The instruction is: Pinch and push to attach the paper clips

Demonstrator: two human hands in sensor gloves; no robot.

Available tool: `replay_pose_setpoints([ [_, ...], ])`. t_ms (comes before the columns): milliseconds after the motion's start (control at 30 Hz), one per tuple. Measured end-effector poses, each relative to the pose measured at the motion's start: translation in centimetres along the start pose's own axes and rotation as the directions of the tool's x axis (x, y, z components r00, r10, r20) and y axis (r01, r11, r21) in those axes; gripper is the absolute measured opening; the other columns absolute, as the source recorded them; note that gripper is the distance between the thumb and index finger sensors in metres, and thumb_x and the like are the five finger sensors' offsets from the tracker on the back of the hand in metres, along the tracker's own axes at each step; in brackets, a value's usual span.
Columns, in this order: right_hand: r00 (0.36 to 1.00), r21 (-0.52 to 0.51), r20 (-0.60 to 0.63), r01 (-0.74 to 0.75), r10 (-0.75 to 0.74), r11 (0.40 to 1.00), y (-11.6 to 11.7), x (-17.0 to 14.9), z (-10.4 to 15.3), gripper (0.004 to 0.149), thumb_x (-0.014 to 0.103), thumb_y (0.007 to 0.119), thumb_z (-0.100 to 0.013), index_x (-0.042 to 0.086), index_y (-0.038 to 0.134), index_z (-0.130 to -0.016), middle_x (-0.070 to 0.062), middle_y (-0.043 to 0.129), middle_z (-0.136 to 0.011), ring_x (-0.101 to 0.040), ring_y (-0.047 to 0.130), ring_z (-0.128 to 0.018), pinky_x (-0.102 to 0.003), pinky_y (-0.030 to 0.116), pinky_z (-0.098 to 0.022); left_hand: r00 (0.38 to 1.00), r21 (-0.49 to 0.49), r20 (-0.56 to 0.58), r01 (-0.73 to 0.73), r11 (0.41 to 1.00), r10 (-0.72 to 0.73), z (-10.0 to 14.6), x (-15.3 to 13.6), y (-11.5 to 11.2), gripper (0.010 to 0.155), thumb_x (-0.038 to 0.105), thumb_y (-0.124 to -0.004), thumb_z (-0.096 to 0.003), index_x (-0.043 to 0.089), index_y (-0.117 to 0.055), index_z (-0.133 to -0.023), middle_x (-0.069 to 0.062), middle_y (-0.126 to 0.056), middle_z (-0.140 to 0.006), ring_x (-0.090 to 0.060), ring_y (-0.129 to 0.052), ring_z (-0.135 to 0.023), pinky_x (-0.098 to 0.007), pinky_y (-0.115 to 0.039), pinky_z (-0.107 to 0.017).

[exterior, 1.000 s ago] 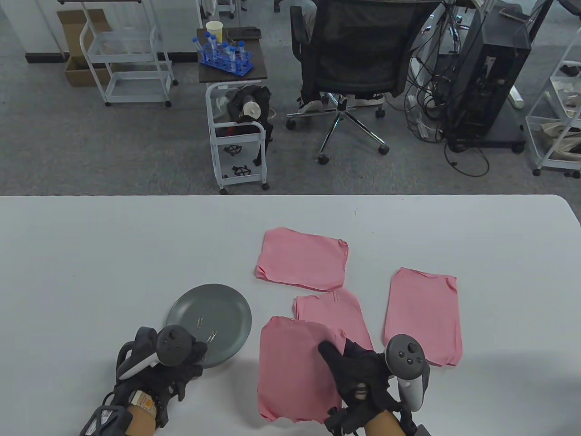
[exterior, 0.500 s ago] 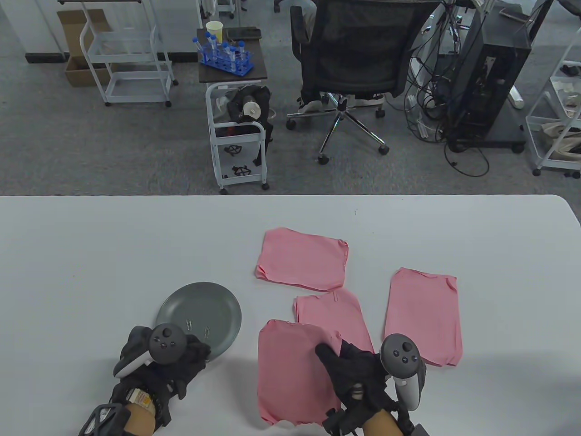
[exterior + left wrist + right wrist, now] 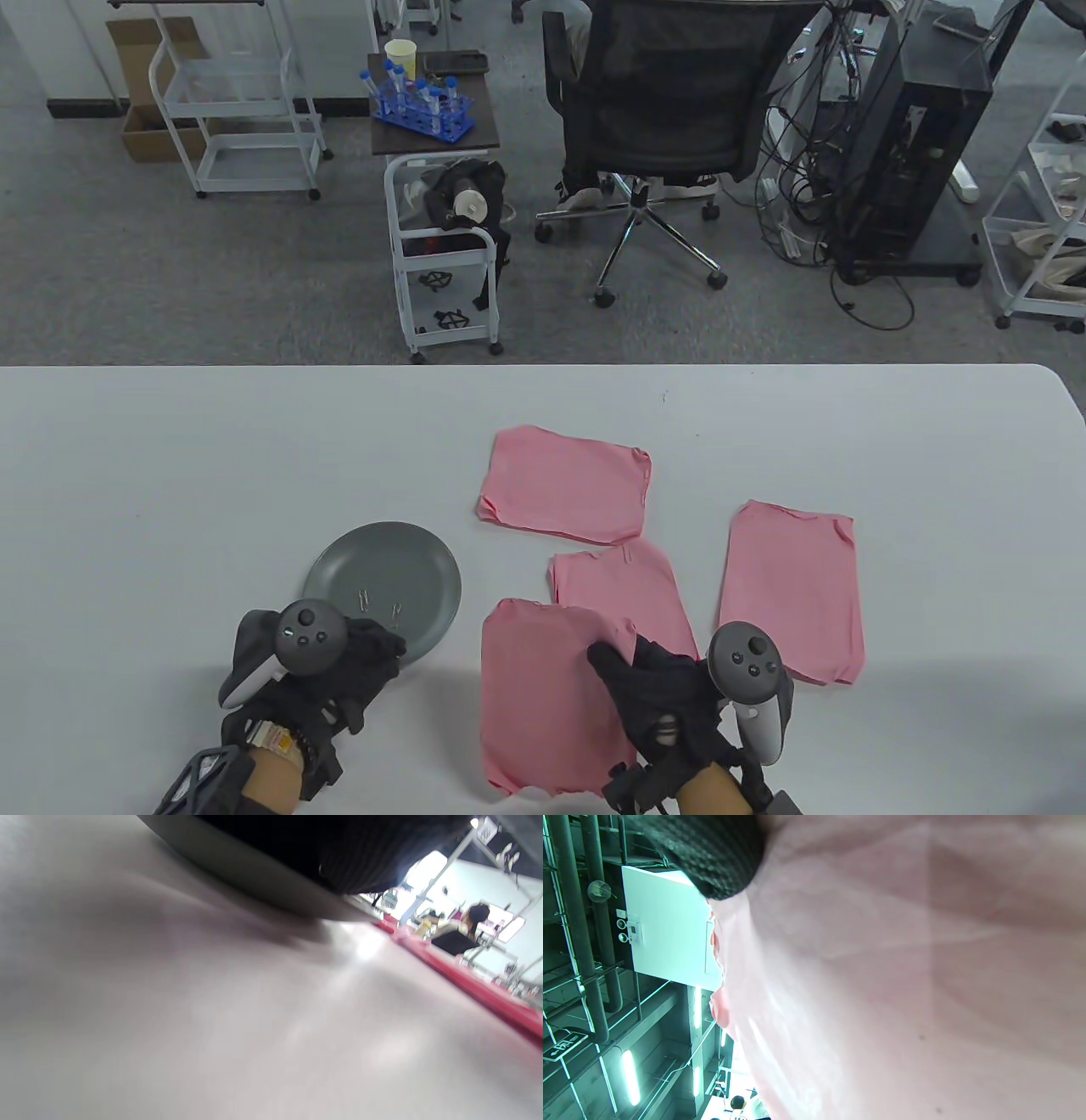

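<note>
A grey plate lies on the white table at the front left with two paper clips in it. My left hand grips the plate's near rim; in the left wrist view my gloved fingers sit on the plate's rim. My right hand holds the nearest pink paper stack at its right edge, thumb on top. In the right wrist view the pink paper fills the frame under a gloved fingertip.
Three more pink stacks lie beyond: one at the back, one in the middle with a clip on its far edge, one to the right. The table's far edge borders an office floor with a chair and carts.
The plate shifted a little left, then back right and away, under my left hand, and the clips slid within it. My right hand and its pink stack barely moved.
</note>
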State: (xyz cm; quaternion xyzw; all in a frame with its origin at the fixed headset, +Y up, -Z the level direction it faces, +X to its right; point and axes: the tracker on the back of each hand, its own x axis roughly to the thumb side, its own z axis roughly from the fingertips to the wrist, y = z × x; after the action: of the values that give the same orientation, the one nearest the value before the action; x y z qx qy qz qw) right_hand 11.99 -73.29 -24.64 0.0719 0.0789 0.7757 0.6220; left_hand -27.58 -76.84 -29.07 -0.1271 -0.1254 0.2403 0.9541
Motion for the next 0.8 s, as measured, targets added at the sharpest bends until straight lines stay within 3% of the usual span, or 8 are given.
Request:
replay_pose_setpoints([
  [133, 1.000, 0.009, -0.008, 0.002, -0.002, 1.000, 0.1, -0.1, -0.1, 0.042, 0.037, 0.076, -0.044, 0.018, 0.074, -0.082, -0.003, 0.099, -0.067, -0.024, 0.108, -0.045, -0.041, 0.089, -0.036, 0.989, 0.032, 0.011, -0.148, 0.989, 0.147, 0.3, -0.2, 1.9, 0.040, 0.039, -0.088, -0.0377, 0.030, -0.085, -0.076, 0.003, -0.100, -0.072, -0.017, -0.103, -0.063, -0.041, -0.083, -0.054],
  [267, 0.999, 0.032, -0.013, -0.038, 0.038, 0.999, 0.2, 0.2, -0.2, 0.042, 0.036, 0.076, -0.044, 0.018, 0.074, -0.082, -0.003, 0.099, -0.066, -0.024, 0.108, -0.045, -0.041, 0.089, -0.036, 0.966, 0.035, 0.037, -0.257, 0.966, 0.255, 0.7, 1.6, 4.3, 0.040, 0.031, -0.087, -0.0377, 0.028, -0.086, -0.077, -0.001, -0.097, -0.073, -0.023, -0.098, -0.065, -0.046, -0.078, -0.055],
  [367, 0.993, 0.066, -0.009, -0.119, 0.120, 0.991, 0.6, 0.5, -0.3, 0.042, 0.036, 0.076, -0.044, 0.017, 0.074, -0.082, -0.004, 0.100, -0.065, -0.024, 0.108, -0.043, -0.041, 0.089, -0.035, 0.989, -0.163, -0.013, -0.148, 0.976, 0.148, 0.0, 4.7, 6.5, 0.040, 0.029, -0.083, -0.0412, 0.026, -0.084, -0.081, -0.003, -0.093, -0.078, -0.025, -0.094, -0.070, -0.048, -0.073, -0.059],
  [500, 0.978, 0.094, -0.004, -0.208, 0.210, 0.974, 1.5, 0.8, -0.5, 0.042, 0.036, 0.076, -0.044, 0.016, 0.075, -0.081, -0.003, 0.101, -0.061, -0.023, 0.108, -0.039, -0.041, 0.089, -0.033, 0.995, -0.265, 0.001, 0.098, 0.959, -0.101, -1.5, 10.6, 8.3, 0.040, 0.028, -0.083, -0.0388, 0.023, -0.089, -0.078, -0.006, -0.098, -0.073, -0.027, -0.098, -0.065, -0.050, -0.075, -0.056],
  [633, 0.970, 0.124, -0.007, -0.240, 0.243, 0.963, 2.3, 0.6, -0.7, 0.042, 0.036, 0.076, -0.043, 0.014, 0.076, -0.079, -0.003, 0.101, -0.058, -0.022, 0.108, -0.035, -0.041, 0.089, -0.031, 0.925, -0.376, 0.062, 0.371, 0.849, -0.376, -4.1, 16.3, 7.8, 0.040, 0.029, -0.086, -0.0356, 0.021, -0.094, -0.074, -0.006, -0.104, -0.067, -0.027, -0.103, -0.060, -0.051, -0.078, -0.054],
  [800, 0.963, 0.142, -0.007, -0.267, 0.271, 0.953, 2.7, 0.6, -0.8, 0.042, 0.036, 0.076, -0.043, 0.014, 0.077, -0.079, -0.003, 0.102, -0.055, -0.021, 0.108, -0.032, -0.040, 0.089, -0.029, 0.859, -0.441, 0.149, 0.501, 0.744, -0.490, -6.6, 21.1, 6.3, 0.040, 0.028, -0.089, -0.0322, 0.020, -0.099, -0.070, -0.007, -0.108, -0.063, -0.028, -0.106, -0.057, -0.053, -0.079, -0.054],
])
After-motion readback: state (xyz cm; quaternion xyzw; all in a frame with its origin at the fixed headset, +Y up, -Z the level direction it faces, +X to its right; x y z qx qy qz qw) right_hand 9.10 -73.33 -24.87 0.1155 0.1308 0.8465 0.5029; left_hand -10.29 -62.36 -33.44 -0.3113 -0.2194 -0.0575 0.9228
